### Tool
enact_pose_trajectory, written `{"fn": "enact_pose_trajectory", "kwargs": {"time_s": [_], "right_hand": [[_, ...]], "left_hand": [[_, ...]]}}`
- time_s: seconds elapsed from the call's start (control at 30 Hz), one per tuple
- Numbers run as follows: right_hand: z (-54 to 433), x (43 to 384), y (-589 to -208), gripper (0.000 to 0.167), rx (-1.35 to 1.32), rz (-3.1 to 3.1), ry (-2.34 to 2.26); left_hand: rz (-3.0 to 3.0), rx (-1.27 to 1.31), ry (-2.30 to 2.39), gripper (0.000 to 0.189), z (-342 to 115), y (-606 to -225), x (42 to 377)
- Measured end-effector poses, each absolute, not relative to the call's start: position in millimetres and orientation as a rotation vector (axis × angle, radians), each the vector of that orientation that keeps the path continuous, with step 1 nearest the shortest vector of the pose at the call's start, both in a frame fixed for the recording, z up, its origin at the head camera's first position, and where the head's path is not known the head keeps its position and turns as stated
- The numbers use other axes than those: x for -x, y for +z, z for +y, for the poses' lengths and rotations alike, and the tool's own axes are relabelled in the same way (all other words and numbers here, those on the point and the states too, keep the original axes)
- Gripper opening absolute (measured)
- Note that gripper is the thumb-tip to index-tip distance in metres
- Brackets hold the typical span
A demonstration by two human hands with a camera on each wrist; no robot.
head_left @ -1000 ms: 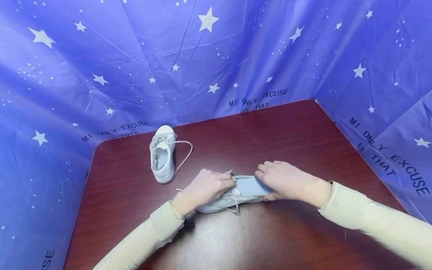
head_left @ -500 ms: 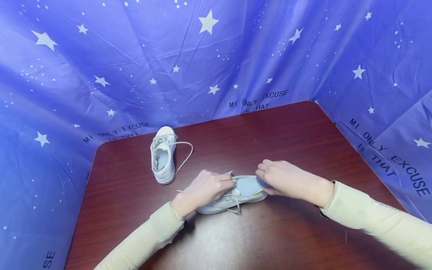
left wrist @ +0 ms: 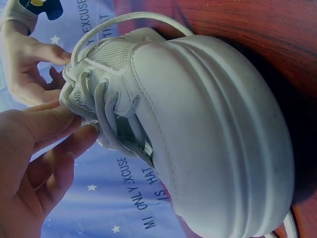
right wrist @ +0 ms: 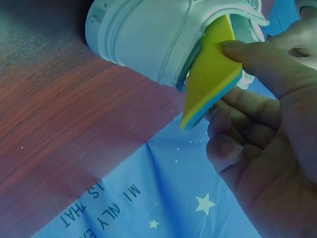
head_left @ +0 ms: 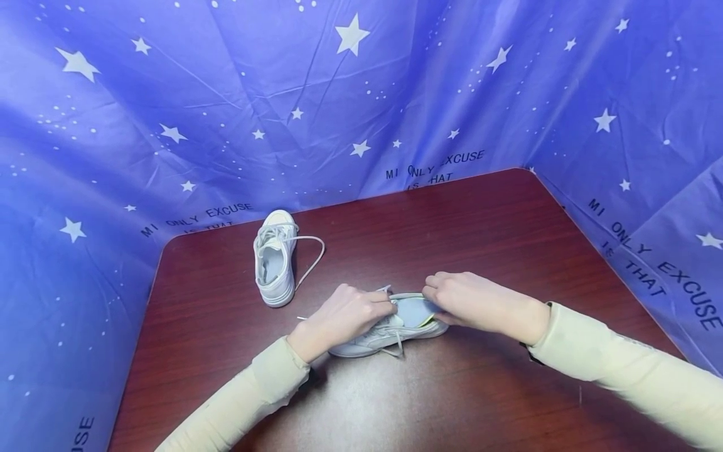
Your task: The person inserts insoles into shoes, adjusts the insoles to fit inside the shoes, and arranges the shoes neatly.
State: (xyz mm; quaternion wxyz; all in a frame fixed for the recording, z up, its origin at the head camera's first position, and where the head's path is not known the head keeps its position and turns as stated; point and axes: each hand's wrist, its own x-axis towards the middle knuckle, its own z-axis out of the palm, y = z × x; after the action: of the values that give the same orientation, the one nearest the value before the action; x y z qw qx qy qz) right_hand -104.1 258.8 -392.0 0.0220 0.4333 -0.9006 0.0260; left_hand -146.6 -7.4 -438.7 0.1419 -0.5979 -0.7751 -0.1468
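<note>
A white lace-up sneaker (head_left: 367,347) lies on the table with its toe to the left. My left hand (head_left: 344,317) pinches the sneaker near the top of its laces (left wrist: 104,101), by the tongue. At the heel end, my right hand (head_left: 480,304) pinches an insole (head_left: 415,311) between thumb and fingers. Its top is grey-blue. In the right wrist view the insole (right wrist: 208,74) shows a yellow underside, and its heel end tilts up out of the shoe opening. The front part of the insole is hidden inside the sneaker.
A second white sneaker (head_left: 275,292) stands farther back on the left, toe away, with a loose lace (head_left: 316,263) looping to its right. Both rest on a dark red-brown wooden table (head_left: 480,220). Blue star-printed cloth (head_left: 226,94) hangs around the table.
The insole's heel end has risen out of the sneaker, so its yellow edge now shows. My right hand has shifted slightly left with it. The left hand keeps its place.
</note>
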Motion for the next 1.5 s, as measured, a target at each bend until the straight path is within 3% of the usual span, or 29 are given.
{"fn": "enact_pose_trajectory", "kwargs": {"time_s": [0.3,0.6,1.5], "right_hand": [[253.0,102.1,-395.2,0.032,-1.308,-2.811,0.048],[261.3,96.2,-387.6,0.049,-1.187,-2.973,0.019],[261.7,98.2,-385.8,0.038,-1.109,-3.009,0.194]], "left_hand": [[-2.232,1.723,-0.406,0.01,-6.3,-437.2,146.0],[-2.229,1.714,-0.367,0.009,-6.5,-436.4,145.6],[-2.207,1.717,-0.369,0.013,-5.7,-438.4,145.2]]}}
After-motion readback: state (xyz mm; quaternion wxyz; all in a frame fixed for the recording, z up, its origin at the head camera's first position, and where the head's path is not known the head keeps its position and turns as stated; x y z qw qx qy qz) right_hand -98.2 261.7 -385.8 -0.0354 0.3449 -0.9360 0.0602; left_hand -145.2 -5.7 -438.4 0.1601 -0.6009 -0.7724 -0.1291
